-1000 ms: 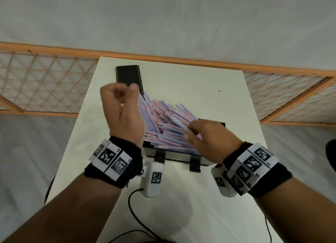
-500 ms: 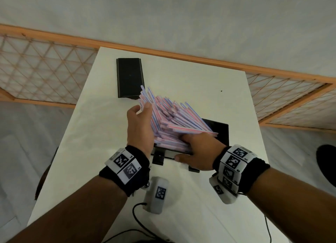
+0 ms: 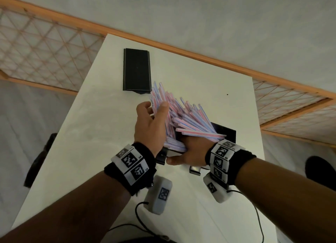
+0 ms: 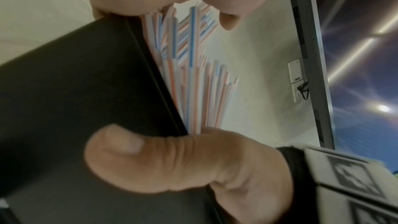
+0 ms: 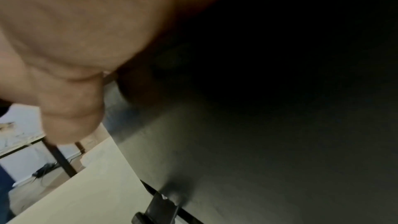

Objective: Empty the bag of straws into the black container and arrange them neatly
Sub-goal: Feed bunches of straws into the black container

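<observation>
On the white counter (image 3: 101, 133), the black container (image 3: 226, 133) holds a fanned bundle of pink-and-blue striped straws (image 3: 183, 119) that sticks out over its rim toward the far side. The left hand (image 3: 151, 122) curls thumb and fingers round the bundle's left side. The right hand (image 3: 190, 152) grips the container's near edge, thumb on the outer wall, fingers hidden under the straws. Beyond the container, well apart from it, lies a flat black lid (image 3: 136, 70).
</observation>
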`<action>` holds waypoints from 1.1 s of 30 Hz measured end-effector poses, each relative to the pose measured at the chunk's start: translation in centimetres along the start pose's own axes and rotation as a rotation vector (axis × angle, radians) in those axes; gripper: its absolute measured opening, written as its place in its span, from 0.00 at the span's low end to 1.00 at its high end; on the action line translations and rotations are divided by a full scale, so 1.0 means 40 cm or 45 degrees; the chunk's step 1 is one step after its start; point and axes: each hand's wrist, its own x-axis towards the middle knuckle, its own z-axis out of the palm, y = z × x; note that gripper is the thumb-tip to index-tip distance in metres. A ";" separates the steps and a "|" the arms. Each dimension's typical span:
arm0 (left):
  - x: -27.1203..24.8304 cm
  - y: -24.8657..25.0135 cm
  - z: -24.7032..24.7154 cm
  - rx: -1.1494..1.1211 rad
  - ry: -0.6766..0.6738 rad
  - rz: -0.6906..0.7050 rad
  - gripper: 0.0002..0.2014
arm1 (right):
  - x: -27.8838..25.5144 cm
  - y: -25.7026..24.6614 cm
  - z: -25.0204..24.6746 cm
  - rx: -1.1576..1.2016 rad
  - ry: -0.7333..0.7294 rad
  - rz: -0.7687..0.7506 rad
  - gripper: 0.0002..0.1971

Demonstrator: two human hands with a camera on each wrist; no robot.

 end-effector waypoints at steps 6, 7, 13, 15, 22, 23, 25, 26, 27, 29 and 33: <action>-0.011 0.000 0.004 -0.091 -0.074 0.058 0.39 | 0.007 0.002 -0.019 0.071 -0.017 -0.026 0.40; -0.011 -0.002 0.004 -0.091 -0.072 0.069 0.39 | 0.006 0.002 -0.018 0.052 0.017 -0.046 0.43; -0.016 0.008 0.006 0.074 -0.063 0.132 0.45 | 0.025 0.023 0.013 0.049 0.371 -0.215 0.56; -0.012 0.014 0.004 0.157 -0.048 0.123 0.42 | 0.001 0.014 0.001 0.045 0.378 -0.141 0.46; -0.011 0.002 -0.001 0.011 -0.029 0.101 0.33 | -0.038 0.026 0.019 0.093 0.329 -0.015 0.30; -0.012 0.006 -0.001 -0.046 -0.014 0.098 0.35 | -0.040 0.034 0.025 0.100 0.379 -0.064 0.33; -0.013 0.013 0.003 -0.089 -0.019 0.092 0.37 | -0.045 0.045 0.031 0.132 0.428 -0.159 0.33; -0.013 0.013 0.005 -0.077 -0.024 0.093 0.37 | -0.051 0.048 0.029 0.162 0.422 -0.178 0.30; -0.013 0.013 0.005 -0.064 -0.028 0.091 0.36 | -0.050 0.055 0.028 0.200 0.399 -0.180 0.29; -0.011 0.007 0.005 -0.057 -0.037 0.081 0.33 | -0.049 0.057 0.017 0.232 0.317 -0.161 0.29; -0.007 -0.001 0.010 -0.052 -0.039 0.096 0.32 | -0.025 0.018 0.005 0.206 0.274 -0.217 0.37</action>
